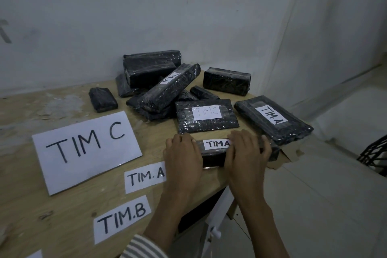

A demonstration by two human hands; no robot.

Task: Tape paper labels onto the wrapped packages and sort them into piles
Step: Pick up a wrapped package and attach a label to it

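Note:
A black wrapped package (211,158) lies at the table's front right edge with a white "TIM A" label (216,144) on top. My left hand (182,159) presses flat on its left end. My right hand (247,153) lies over its right part, fingers reaching past the label's right edge. Behind it sit a package labelled "TIM C" (206,116) and one labelled "TIM.A" (272,118). A heap of several black packages (159,81) fills the table's far corner, one of them bearing a "TIM A" label.
Loose paper labels lie on the wooden table (69,222): a large "TIM C" sheet (85,148), a "TIM.A" slip (144,177) and a "TIM.B" slip (122,218). A small black package (102,99) sits apart at the left. Walls close the corner; a dark basket (374,153) stands on the floor at right.

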